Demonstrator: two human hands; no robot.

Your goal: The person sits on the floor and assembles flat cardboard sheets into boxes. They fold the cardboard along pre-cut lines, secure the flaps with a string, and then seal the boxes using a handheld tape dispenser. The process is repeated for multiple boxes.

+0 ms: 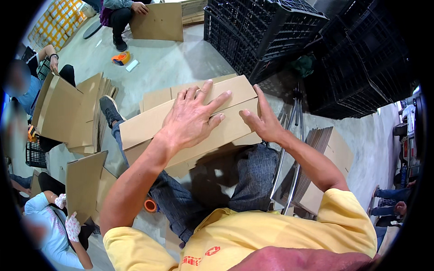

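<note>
A brown cardboard box (234,112) lies across my lap, its two long top flaps folded inward and meeting at a seam. My left hand (192,116) is laid flat over the flaps, its fingers spread and pointing away from me. At the box's right end is my right hand (266,123), with its thumb on the near flap and its straight index finger along the end edge. The rest of its fingers are partly hidden behind that end. Neither hand holds a tool.
Stacked black plastic crates (260,38) stand ahead at the right. Flattened cardboard (332,167) leans by metal tubes (293,156) at my right. A tape dispenser (121,58) lies on the floor ahead. An orange tape roll (151,205) sits by my leg. Several people handle cardboard (86,185) at left.
</note>
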